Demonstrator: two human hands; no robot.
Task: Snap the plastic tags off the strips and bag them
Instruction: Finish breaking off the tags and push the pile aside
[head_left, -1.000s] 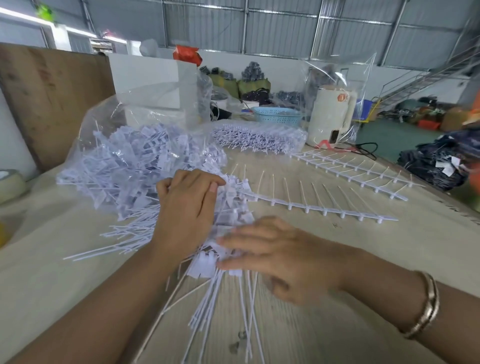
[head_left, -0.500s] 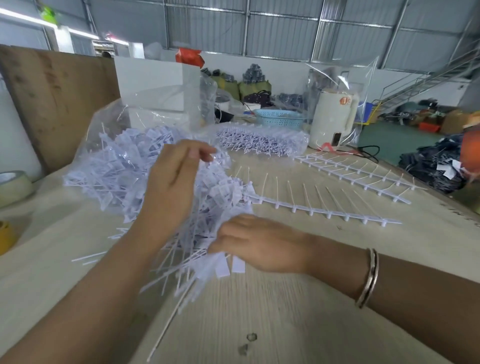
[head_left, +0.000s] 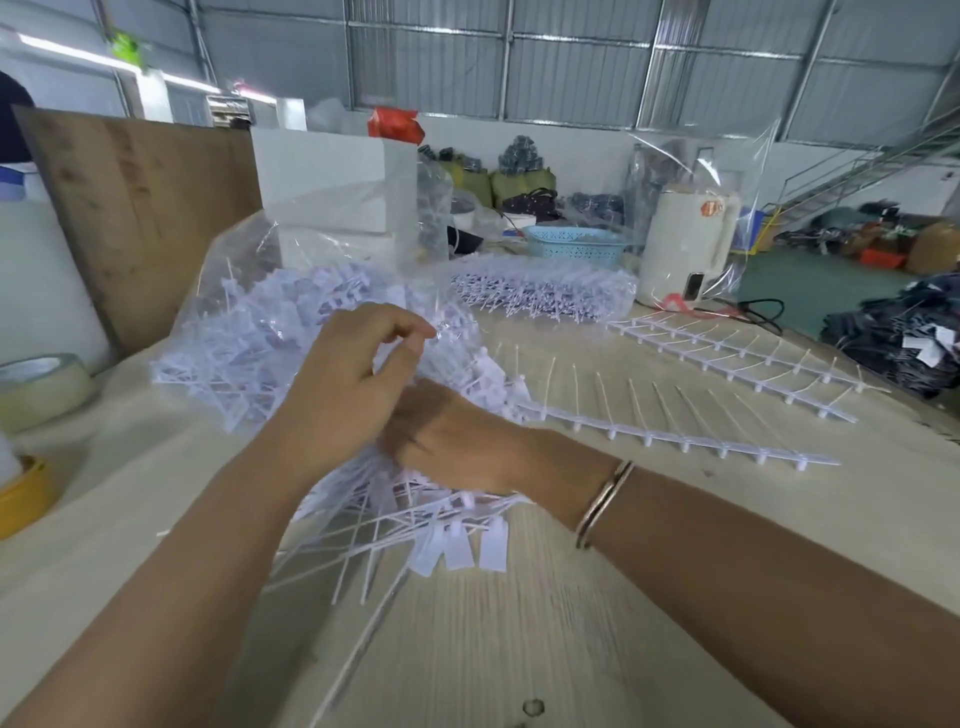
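A clear plastic bag (head_left: 244, 332) stuffed with white plastic tags lies on the table at centre left. My left hand (head_left: 348, 389) is raised over its mouth, thumb and forefinger pinching the bag's edge. Just beneath it, my right hand (head_left: 457, 441) grips a loose bundle of white tags (head_left: 441, 535) at the bag's opening; its fingers are hidden behind my left hand. The tags' flat heads and thin stems fan out toward me. Two stripped white strips (head_left: 680, 441) (head_left: 737, 358) with bare prongs lie on the table to the right.
A second filled bag of tags (head_left: 545, 291) lies behind. A blue basket (head_left: 571, 244) and a white kettle (head_left: 685, 244) stand at the back. Tape rolls (head_left: 41, 384) (head_left: 21, 499) sit at the left, a wooden board (head_left: 130, 208) leans behind them, and dark garments (head_left: 893, 332) are piled right.
My right hand gathered the loose tags off the table and carried them up to the bag's mouth. My left hand rose from the pile and took hold of the bag's edge.
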